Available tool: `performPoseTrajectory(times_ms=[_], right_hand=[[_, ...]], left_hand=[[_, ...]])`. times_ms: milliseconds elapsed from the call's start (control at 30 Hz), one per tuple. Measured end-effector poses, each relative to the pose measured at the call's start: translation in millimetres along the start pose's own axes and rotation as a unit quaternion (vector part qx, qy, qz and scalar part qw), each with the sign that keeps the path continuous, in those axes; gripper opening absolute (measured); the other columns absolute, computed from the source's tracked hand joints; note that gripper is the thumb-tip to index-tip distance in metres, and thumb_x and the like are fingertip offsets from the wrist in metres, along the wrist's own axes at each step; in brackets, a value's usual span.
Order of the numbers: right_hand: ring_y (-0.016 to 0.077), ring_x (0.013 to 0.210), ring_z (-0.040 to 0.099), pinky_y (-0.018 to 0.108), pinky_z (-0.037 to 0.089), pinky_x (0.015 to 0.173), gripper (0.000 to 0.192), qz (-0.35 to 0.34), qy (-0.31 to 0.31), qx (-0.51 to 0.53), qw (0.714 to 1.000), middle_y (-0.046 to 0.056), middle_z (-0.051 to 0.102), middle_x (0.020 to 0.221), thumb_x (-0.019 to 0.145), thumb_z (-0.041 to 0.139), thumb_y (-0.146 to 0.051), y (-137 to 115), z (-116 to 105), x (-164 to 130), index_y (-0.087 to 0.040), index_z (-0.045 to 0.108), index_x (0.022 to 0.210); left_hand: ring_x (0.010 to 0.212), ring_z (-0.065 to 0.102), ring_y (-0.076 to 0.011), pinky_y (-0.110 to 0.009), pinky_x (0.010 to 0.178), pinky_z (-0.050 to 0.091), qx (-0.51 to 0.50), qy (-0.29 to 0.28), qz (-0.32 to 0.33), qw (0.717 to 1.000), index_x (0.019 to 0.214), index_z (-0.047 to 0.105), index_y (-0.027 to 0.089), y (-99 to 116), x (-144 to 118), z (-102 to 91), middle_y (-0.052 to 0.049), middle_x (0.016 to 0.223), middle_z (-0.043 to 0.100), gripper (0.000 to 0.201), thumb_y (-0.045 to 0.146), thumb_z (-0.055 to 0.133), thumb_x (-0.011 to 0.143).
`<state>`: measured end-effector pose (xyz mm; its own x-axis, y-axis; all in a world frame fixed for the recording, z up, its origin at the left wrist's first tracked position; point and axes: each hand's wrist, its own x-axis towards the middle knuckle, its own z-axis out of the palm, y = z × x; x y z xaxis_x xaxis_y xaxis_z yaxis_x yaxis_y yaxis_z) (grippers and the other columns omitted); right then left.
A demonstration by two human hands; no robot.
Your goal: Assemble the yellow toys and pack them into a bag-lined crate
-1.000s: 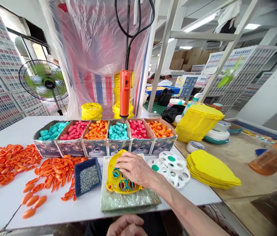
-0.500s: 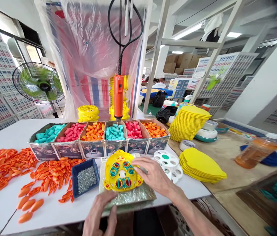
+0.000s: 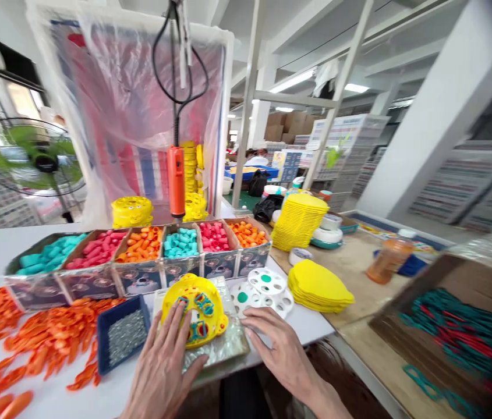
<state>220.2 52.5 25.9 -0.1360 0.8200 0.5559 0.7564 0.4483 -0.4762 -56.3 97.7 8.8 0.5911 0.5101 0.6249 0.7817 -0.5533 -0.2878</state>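
A yellow round plastic toy shell [image 3: 215,302] with small ears lies on a plastic-wrapped board [image 3: 232,343]; teal and red parts sit in its openings. My left hand [image 3: 160,361] lies over the shell's left side, fingers stretched out and covering part of it. To the right of the shell, my right hand [image 3: 283,349] is open, fingers extended and nothing in them. Its fingertips are near white plastic discs with round holes [image 3: 278,305], two of which show a green centre. An orange electric screwdriver [image 3: 176,180] hangs above the bins.
Divided cardboard bins [image 3: 138,278] hold teal, pink and orange pieces. A blue tray [image 3: 101,343] of screws stands left, beside piles of orange parts [image 3: 60,331]. Yellow sheets [image 3: 319,285] are stacked right. A cardboard box [image 3: 392,311] holds teal and red parts. A fan [image 3: 45,160] stands back left.
My left hand has moved up onto the shell's left side. My right hand has left the shell's right edge and come down to the right. The view has turned right.
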Motion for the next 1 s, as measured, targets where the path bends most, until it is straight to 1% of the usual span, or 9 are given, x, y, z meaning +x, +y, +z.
performPoseTrajectory(times_ms=[67, 200, 300, 367, 533, 633, 733, 900, 1000], right_hand=[[0.0244, 0.113, 0.066, 0.042, 0.058, 0.097, 0.02, 0.032, 0.034, -0.03, 0.998, 0.008, 0.073, 0.118, 0.099, 0.055, -0.023, 18.6, -10.1, -3.0, -0.025, 0.071, 0.11], [0.0281, 0.123, 0.061, 0.047, 0.05, 0.108, 0.029, 0.148, 0.087, -0.17, 0.97, 0.011, 0.069, 0.13, 0.098, 0.055, -0.033, 72.6, -51.6, -1.7, -0.021, 0.068, 0.121], [0.0316, 0.133, 0.053, 0.049, 0.042, 0.115, 0.044, 0.241, 0.072, -0.261, 0.932, 0.016, 0.062, 0.141, 0.096, 0.055, -0.039, 113.0, -83.5, 2.0, -0.014, 0.062, 0.131], [0.0354, 0.134, 0.05, 0.052, 0.039, 0.115, 0.053, 0.282, 0.061, -0.283, 0.915, 0.02, 0.057, 0.145, 0.094, 0.058, -0.044, 134.8, -95.5, 6.8, -0.01, 0.058, 0.135], [0.0444, 0.138, 0.042, 0.064, 0.036, 0.108, 0.077, 0.356, -0.014, -0.295, 0.887, 0.021, 0.053, 0.148, 0.084, 0.063, -0.066, 169.5, -96.4, 27.5, -0.012, 0.057, 0.138], [0.0454, 0.141, 0.036, 0.069, 0.034, 0.106, 0.08, 0.382, -0.053, -0.286, 0.877, 0.019, 0.051, 0.15, 0.081, 0.062, -0.072, 178.9, -92.6, 39.2, -0.018, 0.055, 0.14], [0.0442, 0.139, 0.04, 0.068, 0.036, 0.103, 0.077, 0.394, -0.067, -0.279, 0.873, 0.018, 0.053, 0.148, 0.081, 0.064, -0.069, 180.4, -93.1, 45.1, -0.02, 0.055, 0.139], [0.0421, 0.14, 0.039, 0.069, 0.035, 0.106, 0.068, 0.379, -0.023, -0.297, 0.876, 0.017, 0.047, 0.154, 0.087, 0.06, -0.058, 166.9, -109.3, 50.7, -0.019, 0.052, 0.142], [0.0404, 0.145, 0.033, 0.069, 0.03, 0.112, 0.065, 0.352, 0.018, -0.315, 0.881, 0.015, 0.041, 0.16, 0.089, 0.059, -0.052, 144.1, -121.9, 56.8, -0.019, 0.049, 0.144]], left_hand=[[0.139, 0.054, -0.032, -0.046, 0.127, 0.017, -0.01, 0.019, 0.003, 1.0, 0.145, 0.052, 0.013, -2.5, -0.8, 3.7, -0.018, 0.152, 0.056, 0.069, 0.058, 0.055, 0.093], [0.143, 0.049, -0.0326, -0.045, 0.128, 0.013, -0.055, 0.019, 0.011, 0.998, 0.149, 0.047, 0.018, -6.8, -1.8, 12.7, -0.016, 0.155, 0.054, 0.066, 0.052, 0.054, 0.094], [0.146, 0.045, -0.0337, -0.045, 0.129, 0.009, -0.082, 0.017, -0.001, 0.996, 0.153, 0.041, 0.017, -8.5, -4.9, 21.8, -0.017, 0.16, 0.047, 0.074, 0.051, 0.06, 0.09], [0.147, 0.043, -0.0348, -0.046, 0.129, 0.01, -0.097, 0.023, -0.006, 0.995, 0.154, 0.039, 0.017, -9.0, -7.8, 27.8, -0.017, 0.161, 0.044, 0.076, 0.05, 0.061, 0.089], [0.147, 0.044, -0.0356, -0.05, 0.129, 0.013, -0.119, 0.024, -0.022, 0.992, 0.157, 0.033, 0.021, -8.4, -11.8, 35.4, -0.015, 0.162, 0.044, 0.078, 0.044, 0.063, 0.089], [0.147, 0.044, -0.0358, -0.049, 0.129, 0.014, -0.124, 0.031, -0.023, 0.992, 0.159, 0.031, 0.021, -6.9, -12.1, 35.2, -0.014, 0.161, 0.045, 0.08, 0.041, 0.063, 0.089], [0.148, 0.042, -0.0358, -0.049, 0.129, 0.014, -0.129, 0.04, -0.027, 0.99, 0.158, 0.033, 0.019, -5.9, -13.2, 35.2, -0.015, 0.161, 0.045, 0.078, 0.039, 0.063, 0.089], [0.147, 0.043, -0.0353, -0.049, 0.129, 0.016, -0.145, 0.056, -0.037, 0.987, 0.154, 0.041, 0.018, -7.8, -7.7, 27.8, -0.016, 0.157, 0.051, 0.073, 0.039, 0.065, 0.088], [0.14, 0.052, -0.0332, -0.049, 0.128, 0.024, -0.194, 0.111, -0.059, 0.973, 0.146, 0.051, 0.022, -6.1, 2.3, 9.8, -0.014, 0.147, 0.06, 0.062, 0.031, 0.069, 0.087]])
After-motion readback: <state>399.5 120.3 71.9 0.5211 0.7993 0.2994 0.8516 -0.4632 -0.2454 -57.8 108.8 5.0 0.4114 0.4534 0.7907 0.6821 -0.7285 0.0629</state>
